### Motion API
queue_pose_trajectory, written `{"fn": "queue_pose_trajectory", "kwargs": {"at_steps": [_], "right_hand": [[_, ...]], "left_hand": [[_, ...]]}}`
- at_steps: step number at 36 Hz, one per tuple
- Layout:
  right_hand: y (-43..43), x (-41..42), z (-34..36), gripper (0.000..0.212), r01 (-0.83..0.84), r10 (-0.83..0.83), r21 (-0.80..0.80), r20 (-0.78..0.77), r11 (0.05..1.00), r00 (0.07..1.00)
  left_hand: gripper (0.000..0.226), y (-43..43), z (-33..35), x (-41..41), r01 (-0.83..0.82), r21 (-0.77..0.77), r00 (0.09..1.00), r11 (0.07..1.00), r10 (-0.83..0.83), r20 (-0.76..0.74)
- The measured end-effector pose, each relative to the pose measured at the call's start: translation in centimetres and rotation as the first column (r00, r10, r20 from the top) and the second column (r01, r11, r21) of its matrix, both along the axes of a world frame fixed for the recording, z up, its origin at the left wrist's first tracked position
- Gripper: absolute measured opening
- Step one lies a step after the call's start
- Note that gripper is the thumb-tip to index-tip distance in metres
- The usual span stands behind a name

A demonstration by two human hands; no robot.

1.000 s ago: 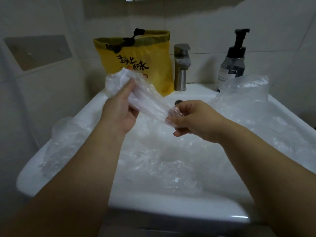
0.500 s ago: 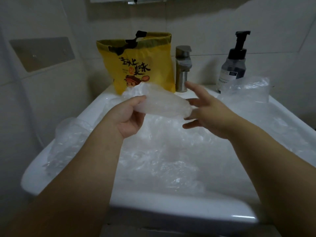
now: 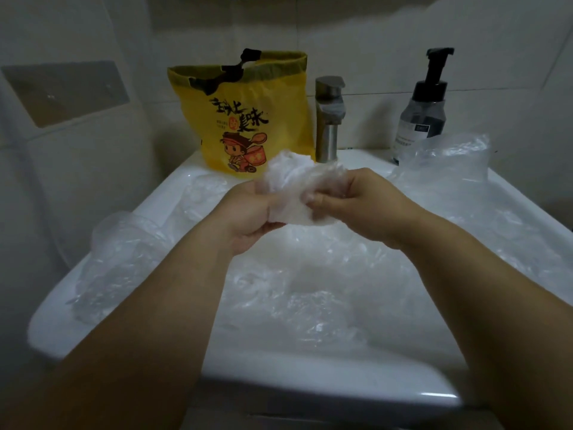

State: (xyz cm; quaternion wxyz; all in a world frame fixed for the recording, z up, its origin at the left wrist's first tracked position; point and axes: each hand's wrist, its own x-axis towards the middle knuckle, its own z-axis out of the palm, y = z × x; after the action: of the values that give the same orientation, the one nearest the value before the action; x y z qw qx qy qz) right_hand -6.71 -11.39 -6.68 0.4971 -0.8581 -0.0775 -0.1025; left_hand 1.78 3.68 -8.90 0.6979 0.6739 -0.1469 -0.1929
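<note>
A crumpled clear plastic bag (image 3: 294, 187) is bunched into a wad above the white sink (image 3: 310, 377). My left hand (image 3: 248, 215) grips its left side with curled fingers. My right hand (image 3: 356, 203) pinches and squeezes its right side. The two hands are close together, almost touching. Several other clear plastic bags (image 3: 304, 290) fill the sink basin below.
A yellow printed drawstring bag (image 3: 245, 119) stands at the back of the sink, next to a steel faucet (image 3: 328, 119). A dark pump bottle (image 3: 424, 110) stands at back right behind a clear bag (image 3: 446, 159). Another clear bag (image 3: 121, 256) drapes over the left rim.
The bag was stretched long between my hands, then my right hand let go. Now both hands have come together and scrunched it into a compact wad.
</note>
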Motion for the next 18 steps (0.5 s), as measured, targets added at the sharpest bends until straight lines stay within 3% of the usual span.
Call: {"fn": "queue_pose_trajectory", "kwargs": {"at_steps": [6,9,12,15,18], "right_hand": [[-0.45,0.55,-0.3,0.015,0.166,-0.165,0.03,-0.029,0.986,0.986],[-0.87,0.93,-0.56,0.057,0.253,-0.252,-0.005,-0.133,0.967,0.959],[-1.07,1.1,-0.71,0.095,0.223,-0.18,0.087,-0.343,0.971,0.922],[-0.99,1.07,-0.58,0.103,0.199,-0.121,0.195,-0.352,0.96,0.928],[-0.89,0.83,-0.35,0.105,0.229,-0.17,0.198,-0.277,0.953,0.946]], "left_hand": [[0.046,-0.34,0.22,-0.84,0.165,0.0,0.984,0.986,-0.165,0.073],[0.047,-0.26,0.11,-0.76,0.246,-0.003,0.967,0.969,-0.245,0.071],[0.045,-0.09,0.0,-0.76,0.336,0.017,0.94,0.942,-0.337,0.052],[0.049,0.12,0.02,-0.92,0.398,0.027,0.917,0.917,-0.399,0.021],[0.046,0.49,0.26,-0.9,0.445,-0.02,0.895,0.896,-0.445,-0.029]]}}
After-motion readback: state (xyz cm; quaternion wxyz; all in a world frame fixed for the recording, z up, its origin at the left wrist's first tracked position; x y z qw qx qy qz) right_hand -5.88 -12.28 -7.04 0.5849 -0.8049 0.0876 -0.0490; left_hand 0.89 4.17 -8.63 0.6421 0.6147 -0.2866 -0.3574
